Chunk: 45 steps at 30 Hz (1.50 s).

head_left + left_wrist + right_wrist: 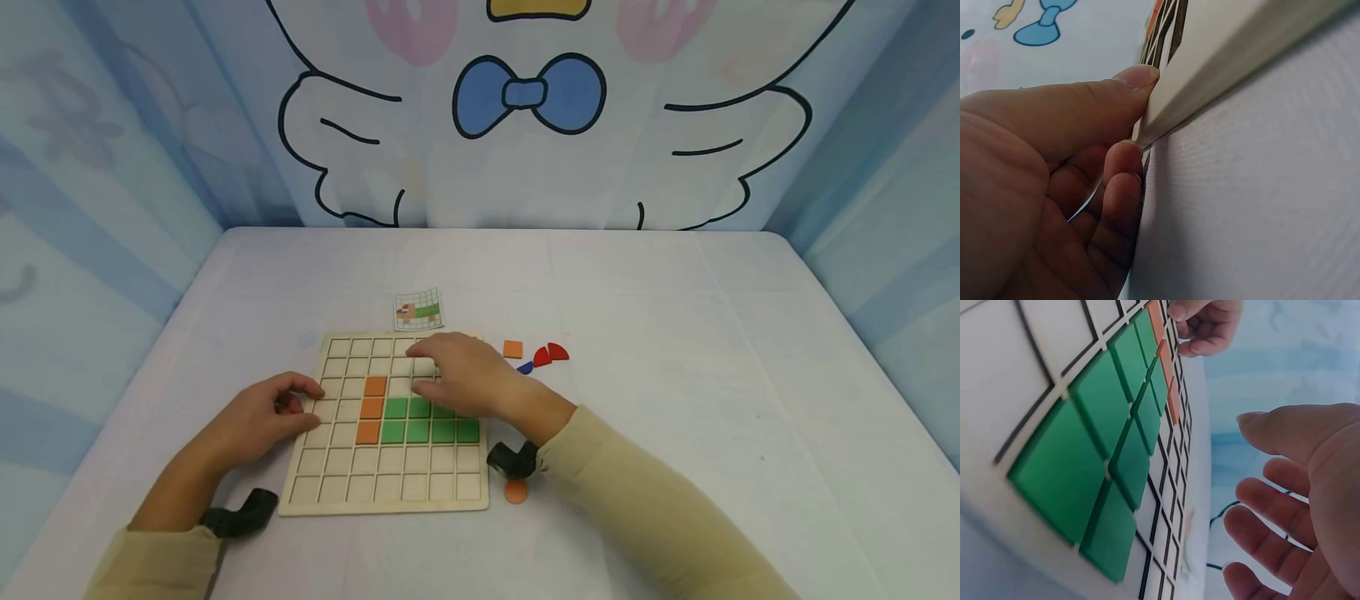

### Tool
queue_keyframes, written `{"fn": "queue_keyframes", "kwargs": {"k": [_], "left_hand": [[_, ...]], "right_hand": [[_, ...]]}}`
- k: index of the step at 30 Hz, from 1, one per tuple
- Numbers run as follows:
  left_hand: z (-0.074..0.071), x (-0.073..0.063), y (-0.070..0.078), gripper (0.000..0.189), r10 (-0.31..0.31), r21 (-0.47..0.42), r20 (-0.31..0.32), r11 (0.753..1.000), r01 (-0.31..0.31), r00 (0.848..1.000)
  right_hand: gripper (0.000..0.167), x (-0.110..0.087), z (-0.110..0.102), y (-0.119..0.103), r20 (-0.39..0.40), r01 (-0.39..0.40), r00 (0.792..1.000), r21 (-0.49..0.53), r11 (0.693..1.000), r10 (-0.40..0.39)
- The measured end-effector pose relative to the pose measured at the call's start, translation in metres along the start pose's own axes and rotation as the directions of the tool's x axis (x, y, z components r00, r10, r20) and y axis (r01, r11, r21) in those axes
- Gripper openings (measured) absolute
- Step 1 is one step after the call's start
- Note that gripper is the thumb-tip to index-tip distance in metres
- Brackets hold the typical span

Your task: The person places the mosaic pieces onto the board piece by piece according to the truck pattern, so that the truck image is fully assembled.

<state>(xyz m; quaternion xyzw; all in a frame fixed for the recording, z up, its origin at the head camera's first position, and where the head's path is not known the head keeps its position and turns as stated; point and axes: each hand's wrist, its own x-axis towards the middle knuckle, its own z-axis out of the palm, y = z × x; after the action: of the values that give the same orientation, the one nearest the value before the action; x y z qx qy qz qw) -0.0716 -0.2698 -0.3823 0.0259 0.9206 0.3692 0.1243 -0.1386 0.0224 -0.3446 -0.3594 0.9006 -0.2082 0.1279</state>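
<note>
A pale wooden grid board (383, 487) lies on the table, holding a column of orange square tiles (371, 408) and two rows of green square tiles (417, 432). My left hand (258, 421) is at the board's left edge; in the left wrist view its thumb (1097, 109) rests on the edge and curled fingertips touch the side. Over the board's upper right part hovers my right hand (468, 375), thumb and fingers spread apart. Nothing shows between them in the right wrist view, where the green tiles (1060, 475) appear close up. The right hand hides some cells.
Behind the board lies a small picture card (418, 310) with a gridded pattern. Right of the board are an orange square (513, 349), red quarter-round pieces (558, 352) and a blue piece (526, 367). An orange disc (515, 492) lies near the right wrist's black device (513, 460).
</note>
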Motion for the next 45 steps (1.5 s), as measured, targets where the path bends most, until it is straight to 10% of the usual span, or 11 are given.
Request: {"fn": "queue_keyframes", "kwargs": {"k": [45], "left_hand": [[0.000,0.000,0.002,0.034,-0.019,0.003,-0.004,1.000,0.019,1.000]], "right_hand": [[0.043,-0.090,-0.015,0.103,-0.203,-0.238,0.951,0.002,0.971,0.233]]}}
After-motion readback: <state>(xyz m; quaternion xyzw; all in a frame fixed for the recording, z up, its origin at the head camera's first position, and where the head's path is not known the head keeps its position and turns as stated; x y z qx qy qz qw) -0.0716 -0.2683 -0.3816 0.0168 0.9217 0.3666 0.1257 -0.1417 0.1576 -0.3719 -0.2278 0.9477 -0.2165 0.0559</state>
